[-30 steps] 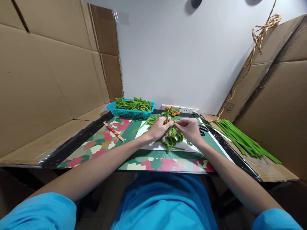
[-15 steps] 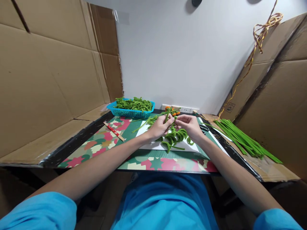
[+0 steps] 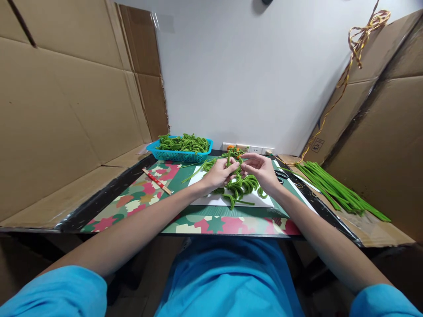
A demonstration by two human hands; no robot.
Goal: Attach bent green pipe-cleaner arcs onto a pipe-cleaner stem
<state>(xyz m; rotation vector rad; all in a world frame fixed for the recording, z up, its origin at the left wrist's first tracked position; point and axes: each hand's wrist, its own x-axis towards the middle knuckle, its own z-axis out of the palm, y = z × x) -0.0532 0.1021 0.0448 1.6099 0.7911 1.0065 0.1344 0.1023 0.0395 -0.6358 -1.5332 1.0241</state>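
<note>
My left hand [image 3: 218, 173] is closed round a green fuzzy stem [image 3: 229, 157], whose end sticks up above the fingers. Close beside it on the right, my right hand [image 3: 259, 169] has its thumb and index finger together at a green piece [image 3: 240, 163]; the fingers partly hide it. Both hands are over a white sheet [image 3: 205, 200]. Curled green pieces [image 3: 247, 185] lie on the sheet below them, along with a bent piece [image 3: 230, 200] near its front edge.
A blue basket [image 3: 180, 156] of green curls stands at the back left. Chopsticks [image 3: 157, 181] in a red wrapper lie left. Orange and green pieces [image 3: 233, 149] are behind my hands. Scissors [image 3: 281, 175] and long green stems [image 3: 340, 187] lie right. Cardboard walls [image 3: 79, 88] flank the table.
My right hand's fingers have lifted and spread slightly, while its thumb and index finger stay at the green piece. The stem in my left hand now points more upright.
</note>
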